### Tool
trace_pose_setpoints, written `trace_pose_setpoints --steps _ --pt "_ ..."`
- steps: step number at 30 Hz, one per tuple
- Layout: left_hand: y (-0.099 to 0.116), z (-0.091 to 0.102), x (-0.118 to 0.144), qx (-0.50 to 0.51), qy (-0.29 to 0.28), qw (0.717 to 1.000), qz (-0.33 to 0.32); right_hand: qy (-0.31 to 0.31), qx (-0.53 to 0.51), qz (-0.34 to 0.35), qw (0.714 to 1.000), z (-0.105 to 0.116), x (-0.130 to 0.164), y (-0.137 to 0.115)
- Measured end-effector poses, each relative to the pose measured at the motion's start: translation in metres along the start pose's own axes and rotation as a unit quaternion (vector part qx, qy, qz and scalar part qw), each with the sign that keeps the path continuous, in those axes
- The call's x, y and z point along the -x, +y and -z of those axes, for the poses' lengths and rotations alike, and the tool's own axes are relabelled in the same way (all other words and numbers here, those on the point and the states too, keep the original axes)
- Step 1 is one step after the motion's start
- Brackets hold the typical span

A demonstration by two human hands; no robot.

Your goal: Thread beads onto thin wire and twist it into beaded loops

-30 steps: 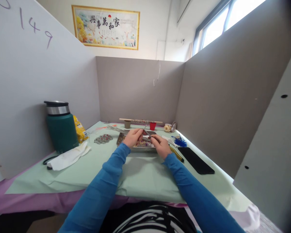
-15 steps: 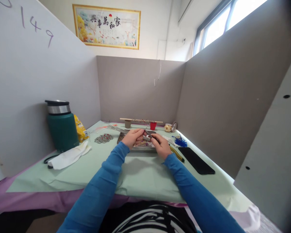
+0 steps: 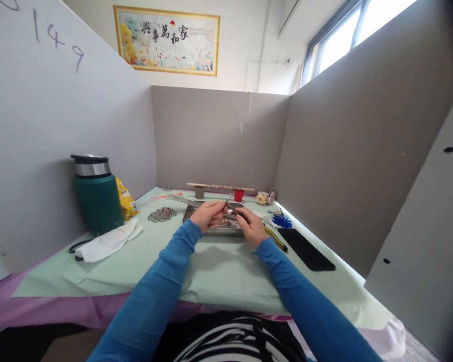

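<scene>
Above the metal tray, my left hand (image 3: 208,216) is closed in a pinch, with something tiny at its fingertips that I cannot make out. Close beside it, my right hand (image 3: 252,226) is wrapped round pliers (image 3: 231,207), whose dark slim jaws point toward the left fingertips. A yellow and black handle (image 3: 276,239) shows by my right wrist; whether it belongs to these pliers I cannot tell. Below both hands, the tray (image 3: 219,231) holds small shiny coloured pieces, partly hidden by the fingers.
Left stand a green bottle (image 3: 98,201), a white cloth (image 3: 111,245) and a beaded chain pile (image 3: 162,214). Behind the tray, a wooden stick (image 3: 194,184) carrying chains rests by a brown cup (image 3: 199,192) and red cup (image 3: 239,195). A black phone (image 3: 307,250) and blue tassel (image 3: 281,219) lie right.
The left fingers have closed in slightly at the tool's tip, and the small bit sticking up there shows less. Both hands otherwise keep their places above the tray.
</scene>
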State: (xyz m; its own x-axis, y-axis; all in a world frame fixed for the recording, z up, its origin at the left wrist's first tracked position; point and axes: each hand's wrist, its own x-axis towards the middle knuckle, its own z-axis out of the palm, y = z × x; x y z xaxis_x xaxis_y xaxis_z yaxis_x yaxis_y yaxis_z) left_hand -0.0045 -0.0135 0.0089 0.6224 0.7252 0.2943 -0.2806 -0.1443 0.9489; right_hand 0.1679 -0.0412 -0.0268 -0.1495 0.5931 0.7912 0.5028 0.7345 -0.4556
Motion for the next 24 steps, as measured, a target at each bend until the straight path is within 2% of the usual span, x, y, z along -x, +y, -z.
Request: trace_pose_setpoints --steps 9,12,14,16,19,21,24 --pt "-0.0024 -0.0013 -0.0022 -0.026 0.023 0.999 -0.010 0.019 0.032 -0.001 0.999 -0.0012 0.0013 -0.0014" --pt "-0.0043 -0.0026 -0.0050 -0.083 0.054 0.994 -0.045 0.041 0.041 -0.002 0.998 -0.0033 0.0012 -0.0008" --pt "-0.0051 -0.0031 -0.0072 -0.155 0.087 0.981 -0.073 0.042 0.040 -0.012 0.998 -0.0048 0.0009 0.0002" --pt "-0.0054 -0.0035 -0.0087 -0.255 0.132 0.952 -0.107 0.035 0.037 -0.029 0.998 -0.0060 0.0006 0.0012" --pt "-0.0055 -0.0048 -0.0093 -0.392 0.192 0.885 -0.160 0.025 0.032 -0.044 0.998 -0.0070 0.0002 0.0022" --pt "-0.0062 -0.0063 -0.0088 -0.448 0.218 0.847 -0.183 0.028 0.036 -0.040 0.998 -0.0074 0.0003 0.0027" --pt "-0.0083 -0.0082 -0.0082 -0.496 0.241 0.808 -0.206 0.044 0.060 -0.021 0.997 -0.0084 0.0011 0.0034"
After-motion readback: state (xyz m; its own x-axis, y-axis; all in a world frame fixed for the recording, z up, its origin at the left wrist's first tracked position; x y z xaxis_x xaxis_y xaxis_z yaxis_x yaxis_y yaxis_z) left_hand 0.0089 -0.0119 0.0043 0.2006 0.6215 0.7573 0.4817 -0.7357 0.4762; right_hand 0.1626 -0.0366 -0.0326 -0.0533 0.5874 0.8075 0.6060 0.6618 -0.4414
